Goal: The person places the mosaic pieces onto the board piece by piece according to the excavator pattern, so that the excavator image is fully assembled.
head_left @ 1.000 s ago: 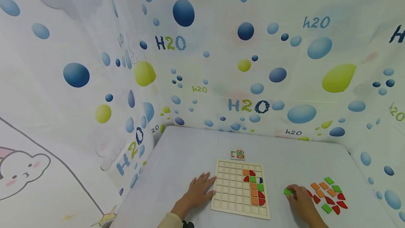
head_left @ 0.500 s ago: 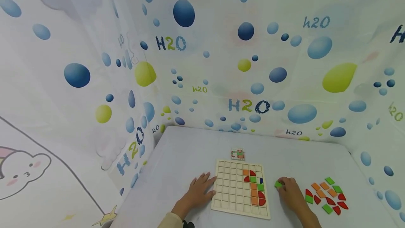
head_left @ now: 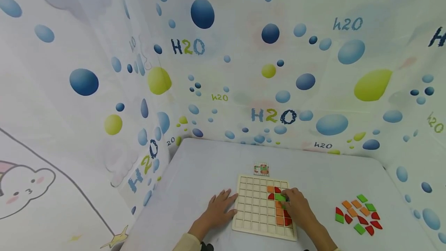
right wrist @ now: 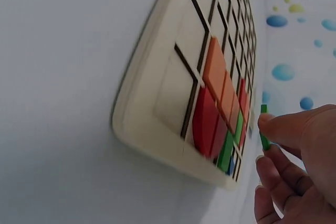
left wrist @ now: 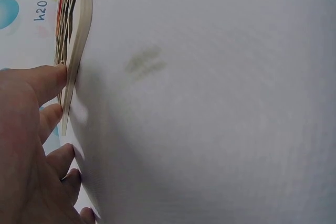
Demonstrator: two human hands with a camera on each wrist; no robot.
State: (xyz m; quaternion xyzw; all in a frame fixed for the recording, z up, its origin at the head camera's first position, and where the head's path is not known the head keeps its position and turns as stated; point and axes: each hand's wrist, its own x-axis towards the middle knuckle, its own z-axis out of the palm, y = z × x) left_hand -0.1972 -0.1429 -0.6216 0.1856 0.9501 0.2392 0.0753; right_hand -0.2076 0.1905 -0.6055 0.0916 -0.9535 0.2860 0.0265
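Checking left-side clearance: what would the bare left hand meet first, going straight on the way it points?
Most likely the pale wooden square gridded board, at its left edge. The bare left hand appears to touch that edge, though depth leaves exact contact uncertain.

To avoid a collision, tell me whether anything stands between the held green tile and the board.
Nothing visible: the right wrist view shows open space between the green tile, pinched by the right hand, and the board. The left hand touches its left edge.
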